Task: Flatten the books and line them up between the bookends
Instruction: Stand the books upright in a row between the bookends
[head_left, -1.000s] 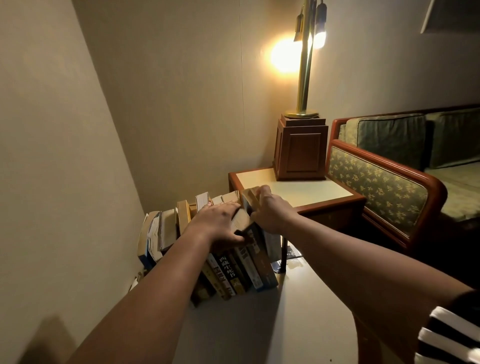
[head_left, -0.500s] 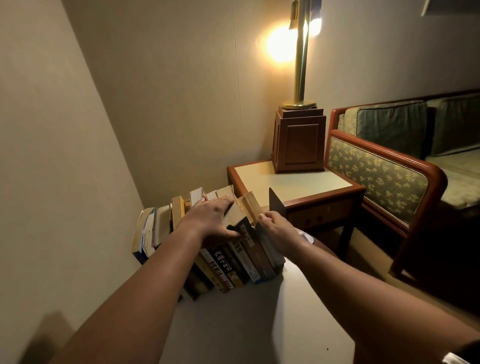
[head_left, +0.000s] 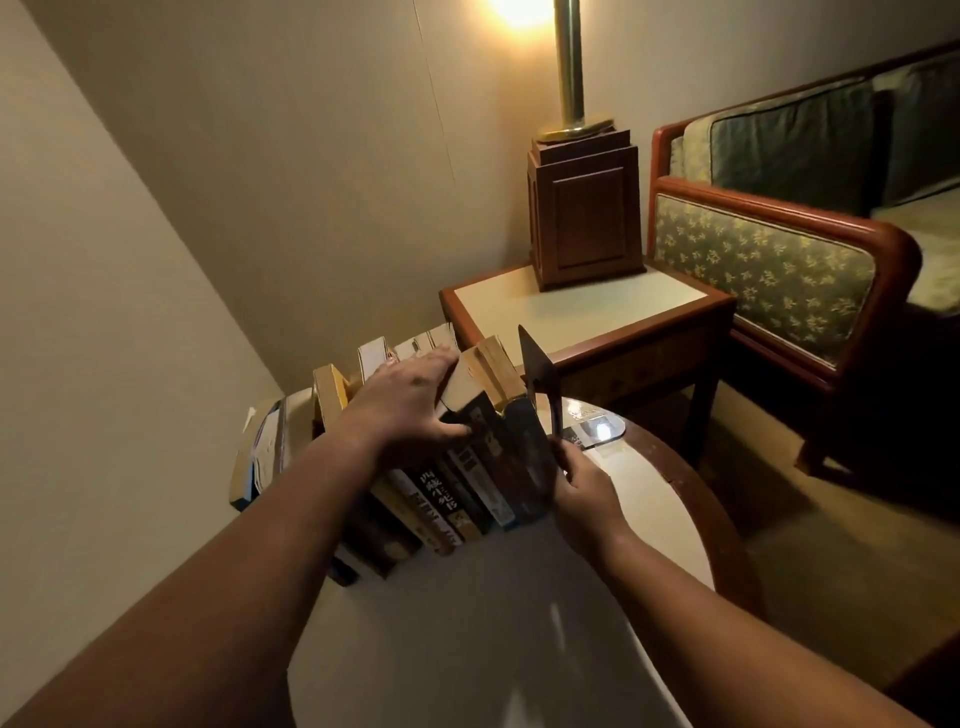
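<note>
A row of several books (head_left: 467, 488) stands spine-forward and leaning on a round pale table (head_left: 467, 623). More books (head_left: 265, 452) lean at the row's left end by the wall. My left hand (head_left: 405, 405) lies on top of the row, fingers spread over the page edges and thumb against a dark spine. A dark metal bookend (head_left: 537, 384) stands upright against the right end of the row. My right hand (head_left: 582, 486) grips the lower part of that bookend at the last book's cover. No left bookend shows.
A wooden side table (head_left: 587, 322) with a brass lamp on a wooden base (head_left: 584, 208) stands behind the books. A green patterned sofa (head_left: 779, 270) with a red wooden frame is at the right. Walls close in at left and behind. A shiny card (head_left: 592, 431) lies near the bookend.
My right hand has left the tops of the books and dropped to the bookend at the row's right end. The bookend now stands against the last book. The camera tilted down.
</note>
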